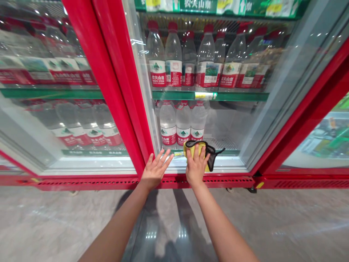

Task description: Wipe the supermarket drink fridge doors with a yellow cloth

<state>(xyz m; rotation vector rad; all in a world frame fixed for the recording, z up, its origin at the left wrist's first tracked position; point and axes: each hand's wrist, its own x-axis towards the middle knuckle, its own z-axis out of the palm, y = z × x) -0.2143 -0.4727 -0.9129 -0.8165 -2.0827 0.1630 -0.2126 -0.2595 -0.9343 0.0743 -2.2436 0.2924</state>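
Step in hand, by judgement: wiping low on a glass door, with the left hand bracing and the right hand working.

Left hand (156, 169): released, fingers extended and spread, palm facing away from the wearer. It is placed at the lower corner where the red door frame (128, 109) meets the glass door (231, 120). It grasps nothing. The fingertips appear to rest on the door surface; firm contact cannot be confirmed from this angle.

Between the hands, behind the glass, three water bottles (183, 123) stand upright at the front of the lower shelf.

Right hand (195, 165): flattened, fingers extended and slightly apart, not clenched. It covers part of a yellow and grey cloth (211, 150), apparently pressing it against the lower glass. The cloth's dark-edged grey part and its loop project to the right of the fingers. Farther right, well apart from the cloth, runs the right-hand frame (300, 123).

Next move, by judgement: this calls for even palm pressure, the cloth spread under all fingers, and the loose part held clear of snagging.
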